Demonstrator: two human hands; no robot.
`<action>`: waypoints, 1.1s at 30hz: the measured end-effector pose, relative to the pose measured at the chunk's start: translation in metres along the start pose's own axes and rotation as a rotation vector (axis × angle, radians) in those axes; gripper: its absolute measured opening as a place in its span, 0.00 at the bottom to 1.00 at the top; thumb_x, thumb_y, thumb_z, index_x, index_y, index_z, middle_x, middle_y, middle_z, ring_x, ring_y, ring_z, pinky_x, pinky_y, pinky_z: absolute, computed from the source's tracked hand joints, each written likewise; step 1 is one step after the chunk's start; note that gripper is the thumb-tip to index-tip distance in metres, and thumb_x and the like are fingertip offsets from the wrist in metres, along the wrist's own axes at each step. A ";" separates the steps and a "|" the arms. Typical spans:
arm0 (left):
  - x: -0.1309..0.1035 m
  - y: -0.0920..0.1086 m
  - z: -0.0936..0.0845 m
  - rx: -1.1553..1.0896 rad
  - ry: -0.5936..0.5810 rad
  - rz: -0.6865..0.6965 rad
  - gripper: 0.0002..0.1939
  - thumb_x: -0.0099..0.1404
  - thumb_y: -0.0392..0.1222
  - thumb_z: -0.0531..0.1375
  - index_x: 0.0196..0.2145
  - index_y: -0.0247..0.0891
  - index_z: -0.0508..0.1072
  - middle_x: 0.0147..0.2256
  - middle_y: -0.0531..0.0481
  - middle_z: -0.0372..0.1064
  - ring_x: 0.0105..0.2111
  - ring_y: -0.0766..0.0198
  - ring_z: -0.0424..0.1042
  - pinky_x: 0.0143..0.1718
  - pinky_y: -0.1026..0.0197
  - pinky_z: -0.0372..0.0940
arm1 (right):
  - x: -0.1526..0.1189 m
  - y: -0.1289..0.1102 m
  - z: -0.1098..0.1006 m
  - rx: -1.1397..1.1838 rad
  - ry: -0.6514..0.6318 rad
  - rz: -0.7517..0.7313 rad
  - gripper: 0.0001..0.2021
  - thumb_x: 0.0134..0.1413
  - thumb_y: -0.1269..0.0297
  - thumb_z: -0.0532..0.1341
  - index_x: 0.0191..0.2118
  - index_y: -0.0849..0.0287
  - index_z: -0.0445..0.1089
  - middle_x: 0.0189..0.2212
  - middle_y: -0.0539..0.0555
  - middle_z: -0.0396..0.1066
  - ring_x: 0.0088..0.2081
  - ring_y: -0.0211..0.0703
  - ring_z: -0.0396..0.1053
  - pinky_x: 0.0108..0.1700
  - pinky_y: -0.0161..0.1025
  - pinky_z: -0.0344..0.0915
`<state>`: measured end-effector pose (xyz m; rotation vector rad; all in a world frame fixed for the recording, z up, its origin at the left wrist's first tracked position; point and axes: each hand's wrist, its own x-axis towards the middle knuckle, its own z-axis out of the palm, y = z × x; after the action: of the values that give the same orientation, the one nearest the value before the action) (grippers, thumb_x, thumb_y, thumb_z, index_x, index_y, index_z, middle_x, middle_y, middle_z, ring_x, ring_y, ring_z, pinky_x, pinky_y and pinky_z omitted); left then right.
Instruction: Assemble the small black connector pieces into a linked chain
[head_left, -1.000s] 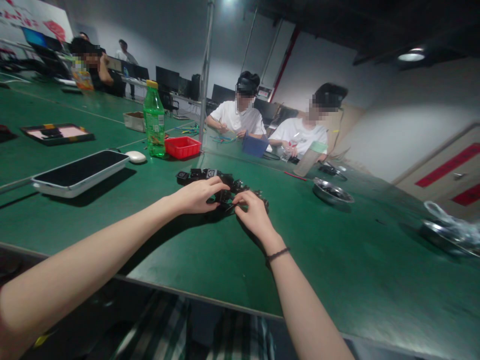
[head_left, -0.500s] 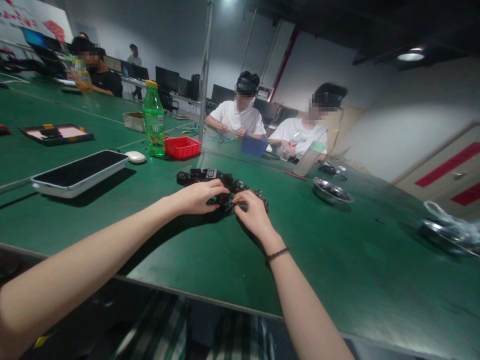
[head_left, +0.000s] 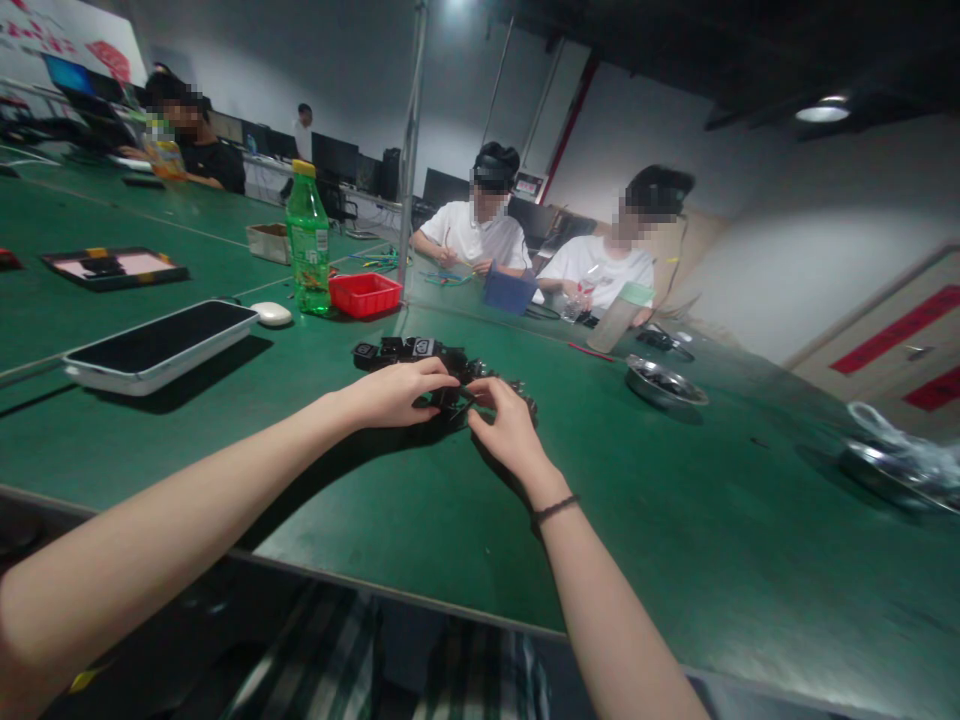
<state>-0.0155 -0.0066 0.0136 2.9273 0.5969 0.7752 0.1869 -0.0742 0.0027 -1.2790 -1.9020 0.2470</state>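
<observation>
A black assembly of blocky, linked parts (head_left: pixel 409 348) lies on the green table in front of me, with pale markings on some of its blocks. My left hand (head_left: pixel 401 393) is closed around its near side, thumb below and fingers above. From the right, my right hand (head_left: pixel 504 412) reaches in with curled fingers at a small dark part of the same assembly. Thumb and forefinger there are slightly apart. Fine detail between the fingertips is too small and dark to make out. Some of the assembly is hidden behind both hands.
To the left are a white-edged device with a dark screen (head_left: pixel 161 345), a white mouse (head_left: pixel 271 314), a green bottle (head_left: pixel 307 250) and a red tray (head_left: pixel 366 295). Metal bowls (head_left: pixel 665 383) stand to the right. Two people in white shirts sit across the table (head_left: pixel 675 520).
My right thumb and forefinger have parted a little and the forefinger has shifted slightly up. My left hand and the black assembly hold their place. A person far behind has turned.
</observation>
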 end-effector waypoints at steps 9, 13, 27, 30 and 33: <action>0.000 0.000 0.000 -0.026 -0.002 0.020 0.21 0.59 0.36 0.60 0.51 0.37 0.70 0.47 0.44 0.67 0.44 0.60 0.72 0.45 0.62 0.68 | 0.000 -0.005 -0.001 0.007 -0.008 -0.013 0.16 0.45 0.76 0.55 0.43 0.59 0.65 0.41 0.56 0.69 0.43 0.43 0.70 0.50 0.46 0.69; 0.000 -0.001 0.001 -0.037 0.006 0.028 0.21 0.59 0.36 0.60 0.51 0.38 0.70 0.47 0.44 0.67 0.44 0.61 0.72 0.45 0.62 0.68 | 0.000 -0.006 -0.001 0.007 -0.008 -0.012 0.16 0.45 0.76 0.56 0.43 0.58 0.65 0.41 0.56 0.69 0.43 0.43 0.70 0.50 0.45 0.69; 0.000 -0.003 0.003 -0.036 0.004 0.012 0.21 0.59 0.36 0.60 0.52 0.38 0.70 0.47 0.44 0.68 0.45 0.60 0.71 0.46 0.62 0.67 | -0.003 -0.008 -0.002 0.029 -0.062 -0.017 0.22 0.45 0.65 0.67 0.48 0.57 0.63 0.46 0.56 0.67 0.49 0.47 0.67 0.55 0.48 0.65; 0.000 -0.002 0.002 -0.041 0.005 0.011 0.21 0.59 0.37 0.60 0.52 0.38 0.70 0.47 0.45 0.68 0.45 0.60 0.71 0.46 0.62 0.67 | -0.004 -0.005 -0.001 0.026 -0.063 -0.028 0.25 0.43 0.65 0.69 0.48 0.56 0.62 0.47 0.56 0.66 0.50 0.47 0.67 0.55 0.48 0.65; 0.000 -0.002 0.002 -0.044 0.002 0.016 0.21 0.60 0.38 0.60 0.52 0.39 0.70 0.47 0.45 0.68 0.45 0.60 0.71 0.46 0.62 0.67 | -0.003 -0.005 -0.001 0.015 -0.063 -0.031 0.25 0.42 0.67 0.69 0.48 0.56 0.62 0.47 0.56 0.66 0.51 0.47 0.66 0.55 0.47 0.65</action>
<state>-0.0152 -0.0049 0.0113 2.8950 0.5503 0.7820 0.1848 -0.0794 0.0043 -1.2446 -1.9682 0.2881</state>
